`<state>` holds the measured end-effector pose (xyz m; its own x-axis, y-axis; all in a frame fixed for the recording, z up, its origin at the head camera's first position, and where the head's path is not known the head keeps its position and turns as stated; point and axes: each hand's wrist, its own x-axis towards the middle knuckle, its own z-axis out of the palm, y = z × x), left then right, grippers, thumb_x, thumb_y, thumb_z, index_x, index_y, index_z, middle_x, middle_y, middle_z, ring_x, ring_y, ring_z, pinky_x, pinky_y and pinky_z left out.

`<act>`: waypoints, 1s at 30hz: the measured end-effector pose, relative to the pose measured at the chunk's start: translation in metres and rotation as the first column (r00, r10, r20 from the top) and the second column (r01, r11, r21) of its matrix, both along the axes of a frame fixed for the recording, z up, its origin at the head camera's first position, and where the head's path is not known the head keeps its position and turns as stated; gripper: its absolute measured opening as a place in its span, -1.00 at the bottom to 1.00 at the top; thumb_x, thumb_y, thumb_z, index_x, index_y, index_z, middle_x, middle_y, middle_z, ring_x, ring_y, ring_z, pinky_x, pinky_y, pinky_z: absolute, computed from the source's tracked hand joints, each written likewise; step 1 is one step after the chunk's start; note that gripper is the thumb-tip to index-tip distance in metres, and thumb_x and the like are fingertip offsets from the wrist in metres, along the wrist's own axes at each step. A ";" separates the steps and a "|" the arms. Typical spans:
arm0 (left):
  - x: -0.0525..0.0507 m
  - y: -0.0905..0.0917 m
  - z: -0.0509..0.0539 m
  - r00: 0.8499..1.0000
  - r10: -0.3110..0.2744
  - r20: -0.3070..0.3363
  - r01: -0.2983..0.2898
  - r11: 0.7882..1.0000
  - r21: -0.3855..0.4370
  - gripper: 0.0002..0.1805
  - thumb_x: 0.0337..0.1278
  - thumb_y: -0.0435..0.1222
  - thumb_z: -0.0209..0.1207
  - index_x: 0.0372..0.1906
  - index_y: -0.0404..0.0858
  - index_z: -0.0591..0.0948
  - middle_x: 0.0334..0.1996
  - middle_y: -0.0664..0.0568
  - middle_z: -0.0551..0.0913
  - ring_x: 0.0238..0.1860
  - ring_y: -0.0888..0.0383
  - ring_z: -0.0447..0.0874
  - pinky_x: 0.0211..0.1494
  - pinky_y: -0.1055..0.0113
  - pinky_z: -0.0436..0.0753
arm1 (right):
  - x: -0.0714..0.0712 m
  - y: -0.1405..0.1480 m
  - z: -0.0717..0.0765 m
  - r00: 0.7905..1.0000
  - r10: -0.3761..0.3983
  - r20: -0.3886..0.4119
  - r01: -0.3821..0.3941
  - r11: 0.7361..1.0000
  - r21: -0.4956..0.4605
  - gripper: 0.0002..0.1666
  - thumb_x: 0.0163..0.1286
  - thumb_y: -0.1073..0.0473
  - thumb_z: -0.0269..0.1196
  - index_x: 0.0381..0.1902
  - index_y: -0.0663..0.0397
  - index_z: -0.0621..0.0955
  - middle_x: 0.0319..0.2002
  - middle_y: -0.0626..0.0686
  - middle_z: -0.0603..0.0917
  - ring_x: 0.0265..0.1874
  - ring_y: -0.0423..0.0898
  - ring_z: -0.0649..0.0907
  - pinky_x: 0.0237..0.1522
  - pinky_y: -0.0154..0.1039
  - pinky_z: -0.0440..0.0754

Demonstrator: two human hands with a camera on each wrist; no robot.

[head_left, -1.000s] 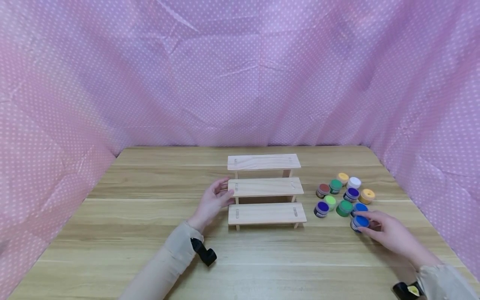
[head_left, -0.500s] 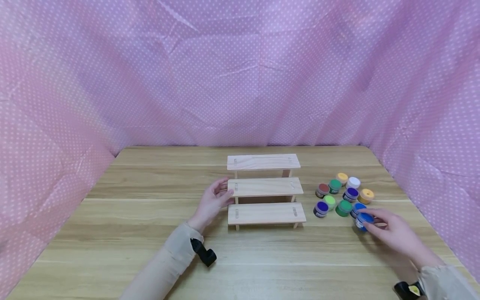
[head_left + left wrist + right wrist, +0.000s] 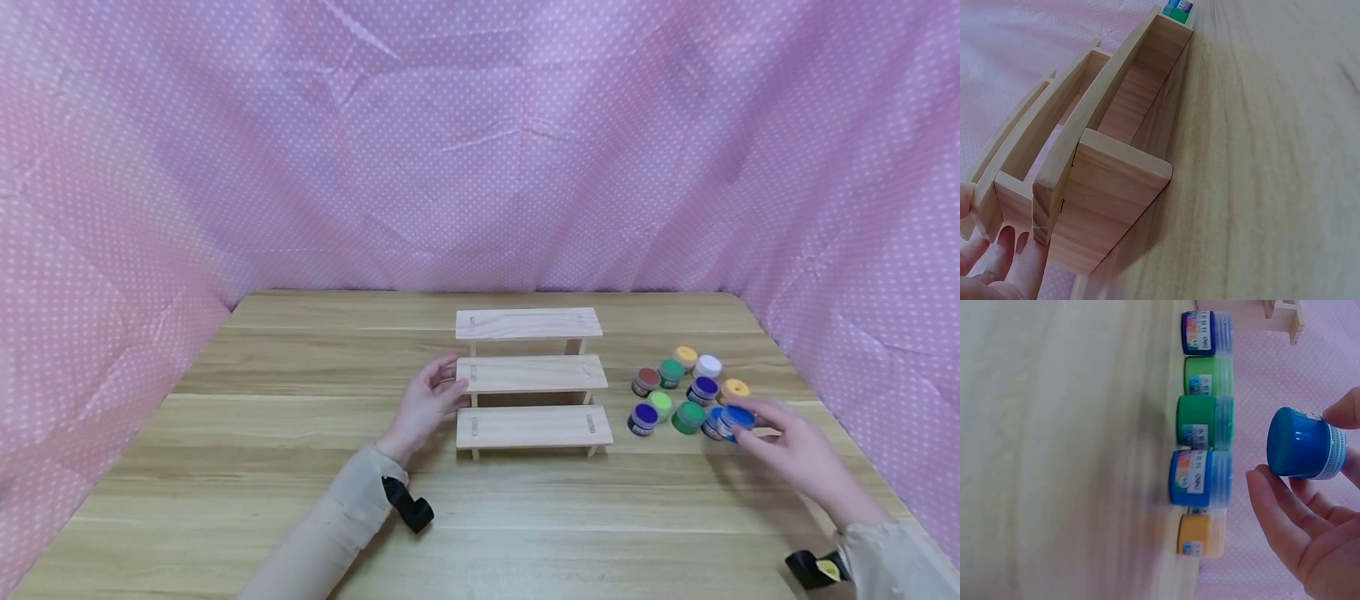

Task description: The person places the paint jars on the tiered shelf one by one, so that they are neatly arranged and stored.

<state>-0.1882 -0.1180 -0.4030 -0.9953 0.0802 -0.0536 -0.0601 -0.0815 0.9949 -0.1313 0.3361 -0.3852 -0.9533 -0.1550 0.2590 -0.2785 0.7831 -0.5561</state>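
A three-tier wooden stand (image 3: 534, 427) stands in the middle of the table. At its left end my left hand (image 3: 426, 407) holds the edge of the middle board, thumb on one side and fingers on the other, as the left wrist view shows. My right hand (image 3: 797, 457) pinches a blue paint jar (image 3: 1300, 444) between thumb and fingers. In the right wrist view that jar is off the table, apart from the standing jars. A second blue paint jar (image 3: 1194, 478) stands on the table close by, partly hidden in the head view.
To the right of the stand several paint jars stand in a loose group: green (image 3: 688, 417), light green (image 3: 660, 405), purple (image 3: 642, 419), brown-red (image 3: 646, 382), white (image 3: 707, 367) and yellow (image 3: 685, 357). A pink dotted cloth (image 3: 480, 167) hangs around the table (image 3: 300, 350).
My right hand has lifted the blue paint jar from the near edge of the group and moved it slightly up and right. The left hand stays at the stand.
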 end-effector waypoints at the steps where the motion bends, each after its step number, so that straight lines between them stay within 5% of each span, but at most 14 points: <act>1: 0.000 0.000 0.000 1.000 -0.002 -0.001 0.002 1.000 -0.001 -0.40 0.20 -0.54 0.08 0.36 -0.36 0.25 0.04 -0.23 0.43 -0.18 0.21 0.58 0.00 0.18 0.65 | -0.001 -0.001 0.002 1.000 0.004 -0.004 -0.004 1.000 0.000 -0.52 0.24 0.30 0.28 0.11 0.39 0.51 0.00 0.39 0.53 -0.21 -0.74 0.28 -0.41 -0.52 0.57; 11: -0.001 0.000 0.002 1.000 0.002 -0.012 -0.002 1.000 -0.010 -0.40 0.20 -0.53 0.08 0.36 -0.32 0.27 0.06 -0.25 0.43 -0.16 0.19 0.59 0.01 0.17 0.65 | -0.020 -0.038 0.024 0.988 0.082 -0.129 -0.087 0.996 -0.033 -0.58 0.23 0.34 0.27 0.08 0.24 0.58 -0.11 -0.14 0.54 -0.20 -0.64 0.40 -0.30 -0.67 0.49; 17: -0.001 0.001 0.002 1.000 0.012 -0.012 -0.013 1.000 -0.018 -0.41 0.22 -0.53 0.08 0.36 -0.34 0.27 0.04 -0.21 0.42 -0.17 0.22 0.57 -0.01 0.18 0.66 | -0.031 -0.062 0.031 0.975 0.131 -0.177 -0.138 0.990 -0.025 -0.60 0.20 0.38 0.27 0.04 0.26 0.59 -0.14 0.02 0.57 -0.28 -0.56 0.43 -0.30 -0.67 0.46; 30: 0.001 0.002 0.000 1.000 0.019 0.001 -0.019 0.999 -0.031 -0.41 0.22 -0.52 0.08 0.36 -0.34 0.26 0.05 -0.23 0.43 -0.14 0.19 0.58 0.01 0.17 0.65 | -0.046 -0.107 0.035 0.969 0.228 -0.099 -0.238 0.967 -0.094 -0.58 0.28 0.35 0.24 0.11 0.26 0.55 -0.06 0.15 0.58 -0.17 -0.56 0.42 -0.18 -0.60 0.53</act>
<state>-0.1875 -0.1161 -0.4029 -0.9966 0.0599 -0.0573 -0.0605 -0.0521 0.9968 -0.1778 0.2294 -0.3498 -0.8673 -0.3378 0.3656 -0.4969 0.6297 -0.5971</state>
